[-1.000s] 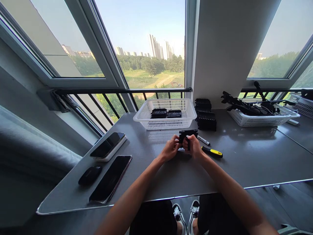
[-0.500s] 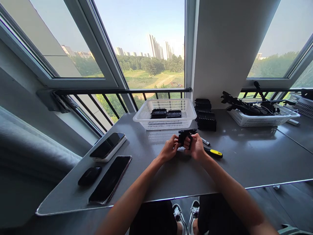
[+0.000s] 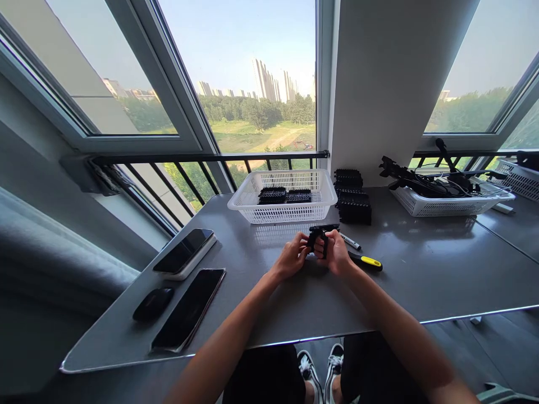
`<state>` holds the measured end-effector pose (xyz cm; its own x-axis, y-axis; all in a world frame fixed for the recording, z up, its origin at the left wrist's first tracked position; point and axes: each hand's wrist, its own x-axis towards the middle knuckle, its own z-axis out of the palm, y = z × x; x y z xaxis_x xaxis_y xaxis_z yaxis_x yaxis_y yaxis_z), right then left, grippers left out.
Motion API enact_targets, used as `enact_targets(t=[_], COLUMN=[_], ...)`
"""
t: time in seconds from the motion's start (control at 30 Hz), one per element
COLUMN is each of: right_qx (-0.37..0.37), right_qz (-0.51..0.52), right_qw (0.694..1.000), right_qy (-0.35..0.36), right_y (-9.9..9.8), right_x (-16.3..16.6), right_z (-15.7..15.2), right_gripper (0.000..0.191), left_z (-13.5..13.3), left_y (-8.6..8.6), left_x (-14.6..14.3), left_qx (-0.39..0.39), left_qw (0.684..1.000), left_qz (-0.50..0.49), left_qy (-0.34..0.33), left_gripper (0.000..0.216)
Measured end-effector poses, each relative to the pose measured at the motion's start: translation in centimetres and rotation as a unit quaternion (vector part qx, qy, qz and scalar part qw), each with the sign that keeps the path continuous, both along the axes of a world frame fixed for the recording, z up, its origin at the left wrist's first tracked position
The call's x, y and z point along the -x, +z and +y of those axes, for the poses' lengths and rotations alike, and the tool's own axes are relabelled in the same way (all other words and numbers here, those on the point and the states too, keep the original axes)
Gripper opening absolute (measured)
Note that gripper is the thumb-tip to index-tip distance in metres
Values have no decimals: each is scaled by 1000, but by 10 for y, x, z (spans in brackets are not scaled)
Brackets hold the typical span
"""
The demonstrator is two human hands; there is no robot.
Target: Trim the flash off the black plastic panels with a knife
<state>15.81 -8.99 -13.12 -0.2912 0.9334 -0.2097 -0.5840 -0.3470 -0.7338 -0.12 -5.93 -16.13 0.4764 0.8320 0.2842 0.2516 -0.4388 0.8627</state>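
Both hands grip a black plastic part (image 3: 324,229) with a notched edge, just above the desk. My left hand (image 3: 290,257) pinches its left side with the fingertips. Around its right side, my right hand (image 3: 337,255) is closed, thumb on top and fingers curled in front. Fingers cover much of the part, so its full shape is hidden. Right of my right hand lie a white marker (image 3: 350,242) and a tool with a black and yellow handle (image 3: 371,262), its other end hidden by the hand.
Behind my hands stands a white basket (image 3: 286,214) holding black ridged parts (image 3: 272,195). Stacked similar parts (image 3: 354,209) sit beside it. Farther right, another basket (image 3: 446,207) overflows with black devices and cables. Two phones (image 3: 189,308) and a black mouse-like object (image 3: 153,304) lie left.
The black part has tilted slightly in my hands, and my right fingers have shifted a little on it. The view has moved slightly. Everything else on the desk stays put.
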Motion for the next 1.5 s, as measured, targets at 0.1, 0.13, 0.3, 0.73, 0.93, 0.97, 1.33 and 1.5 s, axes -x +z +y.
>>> enact_targets(t=[0.1, 0.13, 0.3, 0.73, 0.93, 0.97, 1.33, 1.5], right_qx=[-14, -28, -119, -183, -145, -138, -98, -95], right_qz=[-14, -33, -179, -361, -250, -245, -291, -340], right_qw=[1000, 999, 974, 895, 920, 918, 888, 871], right_qy=[8, 5, -74, -188, -266, -280, -342, -342], right_y=[1, 2, -3, -33, -28, -28, -29, -23], right_x=[0, 1, 7, 16, 15, 14, -4, -5], right_z=[-1, -1, 0, 4, 8, 9, 17, 12], right_gripper=[28, 31, 34, 40, 39, 37, 26, 26], left_z=[0, 1, 10, 9, 9, 10, 18, 18], left_y=[1, 0, -3, 6, 6, 6, 5, 6], left_x=[-1, -1, -1, -3, -3, -2, 10, 11], left_qx=[19, 32, 155, 250, 259, 264, 258, 251], left_qw=[999, 999, 965, 869, 873, 872, 933, 931], left_qz=[-20, -33, -190, -423, -410, -408, -236, -245], left_qy=[17, 29, 92, 63, 59, 60, 86, 104], left_gripper=[16, 18, 35, 60, 55, 50, 40, 40])
